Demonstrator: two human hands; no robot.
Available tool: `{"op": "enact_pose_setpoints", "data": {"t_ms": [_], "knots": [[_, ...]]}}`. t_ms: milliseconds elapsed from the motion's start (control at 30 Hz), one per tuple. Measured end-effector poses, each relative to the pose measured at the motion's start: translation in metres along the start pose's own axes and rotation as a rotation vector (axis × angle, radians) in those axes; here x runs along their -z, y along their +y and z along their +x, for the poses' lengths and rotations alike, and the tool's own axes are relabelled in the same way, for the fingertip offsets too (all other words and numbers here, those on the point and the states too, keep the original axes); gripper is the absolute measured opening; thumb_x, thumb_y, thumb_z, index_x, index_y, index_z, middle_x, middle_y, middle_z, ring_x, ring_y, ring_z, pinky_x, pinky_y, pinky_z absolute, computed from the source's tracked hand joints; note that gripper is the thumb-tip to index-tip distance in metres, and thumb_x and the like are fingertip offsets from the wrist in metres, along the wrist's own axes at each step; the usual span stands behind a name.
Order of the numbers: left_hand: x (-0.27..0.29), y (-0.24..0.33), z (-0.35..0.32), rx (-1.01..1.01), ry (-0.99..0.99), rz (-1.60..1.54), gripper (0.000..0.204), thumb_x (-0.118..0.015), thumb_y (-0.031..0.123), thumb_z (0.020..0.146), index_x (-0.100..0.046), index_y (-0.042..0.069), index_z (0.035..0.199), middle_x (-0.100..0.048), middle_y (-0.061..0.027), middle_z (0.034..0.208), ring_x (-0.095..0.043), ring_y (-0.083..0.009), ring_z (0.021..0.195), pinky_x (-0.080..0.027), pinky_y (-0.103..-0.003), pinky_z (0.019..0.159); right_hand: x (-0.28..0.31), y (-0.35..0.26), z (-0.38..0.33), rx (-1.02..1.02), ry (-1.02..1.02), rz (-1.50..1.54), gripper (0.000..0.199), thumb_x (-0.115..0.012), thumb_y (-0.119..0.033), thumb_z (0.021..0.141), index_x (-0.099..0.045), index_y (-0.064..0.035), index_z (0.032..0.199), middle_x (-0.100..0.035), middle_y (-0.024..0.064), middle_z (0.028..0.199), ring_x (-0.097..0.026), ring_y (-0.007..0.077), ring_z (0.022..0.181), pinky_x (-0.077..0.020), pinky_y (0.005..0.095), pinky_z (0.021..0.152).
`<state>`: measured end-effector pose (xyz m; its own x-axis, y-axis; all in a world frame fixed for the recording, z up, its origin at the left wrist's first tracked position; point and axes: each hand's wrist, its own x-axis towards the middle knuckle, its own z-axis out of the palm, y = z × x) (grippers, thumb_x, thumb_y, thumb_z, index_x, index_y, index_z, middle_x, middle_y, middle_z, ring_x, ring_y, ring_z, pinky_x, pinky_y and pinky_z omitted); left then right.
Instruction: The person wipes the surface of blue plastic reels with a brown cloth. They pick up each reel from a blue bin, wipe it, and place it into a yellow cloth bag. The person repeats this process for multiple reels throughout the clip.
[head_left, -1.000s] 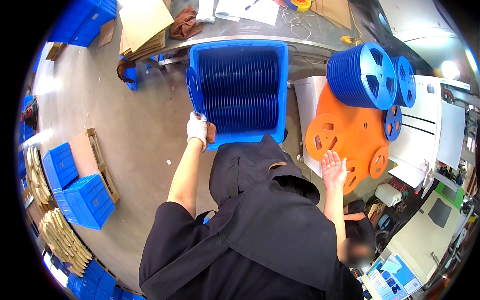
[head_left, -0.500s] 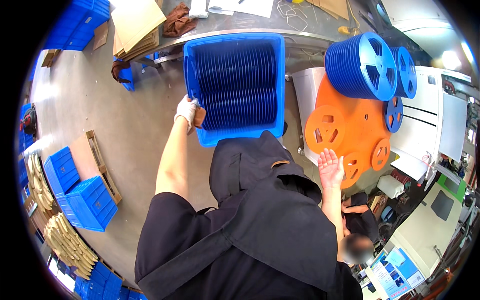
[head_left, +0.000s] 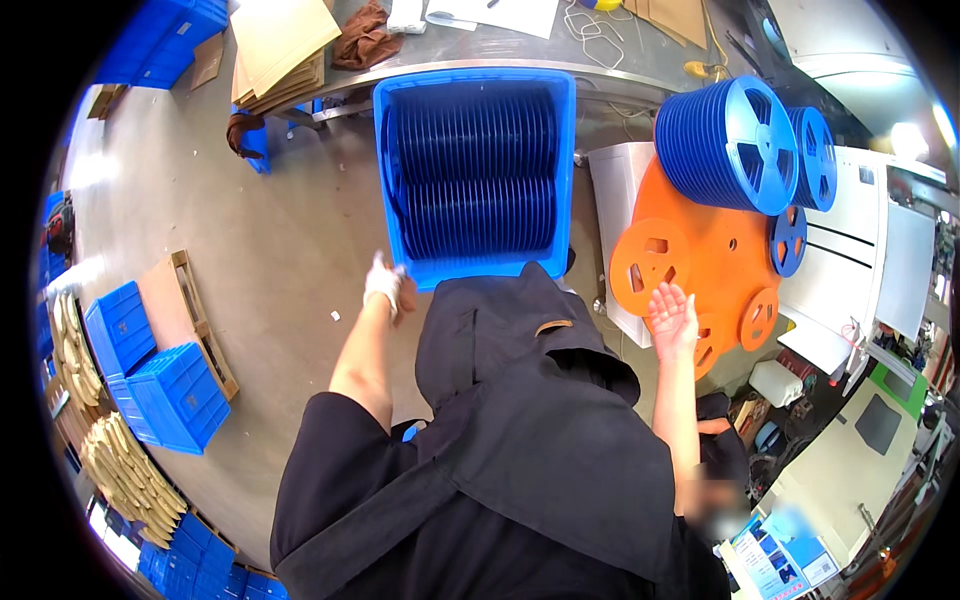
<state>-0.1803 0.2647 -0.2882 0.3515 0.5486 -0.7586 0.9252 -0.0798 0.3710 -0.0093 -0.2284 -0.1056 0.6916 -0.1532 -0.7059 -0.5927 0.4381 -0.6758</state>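
A blue crate (head_left: pixel 475 272) stands before me, filled with dark blue reels (head_left: pixel 478 215) on edge in two rows. My left hand (head_left: pixel 386 285), in a white glove with bare fingertips, is just off the crate's near left corner. Its fingers look apart and nothing shows in them, though they are slightly blurred. Bare and palm up, my right hand (head_left: pixel 674 320) has its fingers stretched out and holds nothing. It is beside a large orange disc (head_left: pixel 705 245) that carries orange reels (head_left: pixel 648 268) and a stack of blue reels (head_left: pixel 765 145).
A metal table (head_left: pixel 480 50) crosses behind the crate, with cardboard (head_left: pixel 285 45) and a brown cloth (head_left: pixel 367 38) on it. Blue bins (head_left: pixel 180 400) stand by a pallet at left. A white cabinet (head_left: pixel 620 215) and another person (head_left: pixel 722 450) are at right.
My left hand has left the crate's left rim and come nearer to me. A reel edge that stood up along that rim now sits lower inside. My right hand has shifted slightly.
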Motion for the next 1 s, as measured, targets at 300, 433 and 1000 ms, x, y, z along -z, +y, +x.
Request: {"op": "enact_pose_setpoints", "data": {"t_ms": [300, 433, 1000], "knots": [[-0.06, -0.139, -0.036, 0.144, -0.279, -0.405, 0.054, -0.061, 0.017, 0.087, -0.041, 0.004, 0.135, -0.06, -0.0111, 0.086, -0.06, -0.0194, 0.066, -0.05, -0.033, 0.054, -0.066, -0.105, 0.128, 0.863, 0.255, -1.207, 0.068, -0.065, -0.027, 0.086, -0.035, -0.0012, 0.141, -0.036, 0.0199, 0.144, -0.033, 0.033, 0.135, -0.027, 0.0418, 0.112], [-0.052, -0.06, -0.088, 0.109, -0.116, -0.556, 0.033, -0.058, 0.017, 0.088, -0.049, 0.008, 0.119, -0.053, -0.003, 0.063, -0.046, -0.0133, 0.046, -0.036, -0.027, 0.041, -0.08, -0.162, 0.165, 0.981, 0.268, -1.72, 0.085, -0.068, -0.031, 0.082, -0.021, -0.004, 0.147, -0.026, 0.0164, 0.152, -0.024, 0.0336, 0.14, -0.0277, 0.0464, 0.111], [-0.113, -0.02, -0.157, 0.182, -0.081, -0.139, 0.059, -0.068, 0.023, 0.086, -0.044, 0.005, 0.137, -0.059, -0.0163, 0.122, -0.06, -0.0225, 0.102, -0.049, -0.035, 0.088, -0.013, -0.139, 0.155, 1.171, -0.271, -1.675, 0.035, -0.074, -0.009, 0.07, -0.053, -0.009, 0.098, -0.055, 0.0078, 0.092, -0.054, 0.0284, 0.095, -0.0448, 0.041, 0.081]]}}
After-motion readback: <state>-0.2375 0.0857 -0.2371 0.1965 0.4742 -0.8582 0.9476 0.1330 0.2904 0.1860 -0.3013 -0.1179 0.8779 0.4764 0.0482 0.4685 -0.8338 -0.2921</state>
